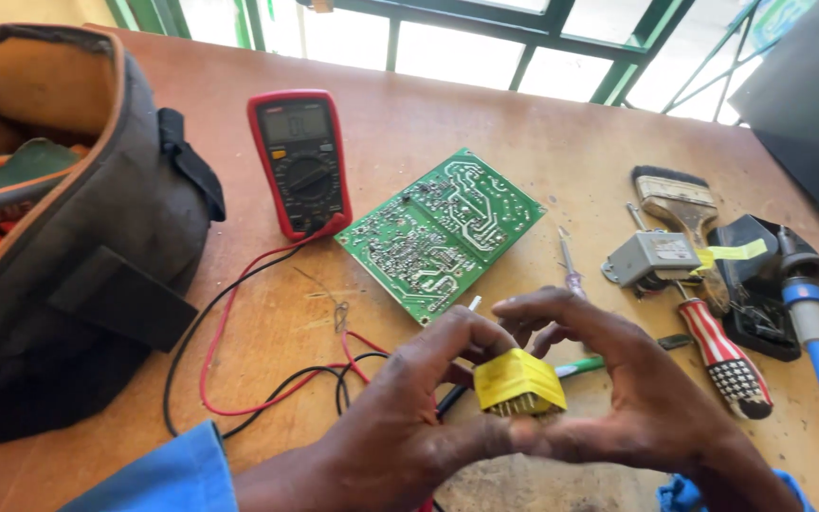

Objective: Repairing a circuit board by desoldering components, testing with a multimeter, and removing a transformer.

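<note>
Yellow transformer [519,381] pinched between fingertips of left hand [400,427] and right hand [637,398], fingers curled close, just below green circuit board [440,232].

matt wooden table [542,152], glossy green circuit board [440,232].

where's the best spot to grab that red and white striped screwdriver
Probably by the striped handle, coming from above with fingers across its width: the screwdriver lies flat, handle end toward the table's near edge, clear of the right hand. Its shaft runs under the grey metal part.
</note>
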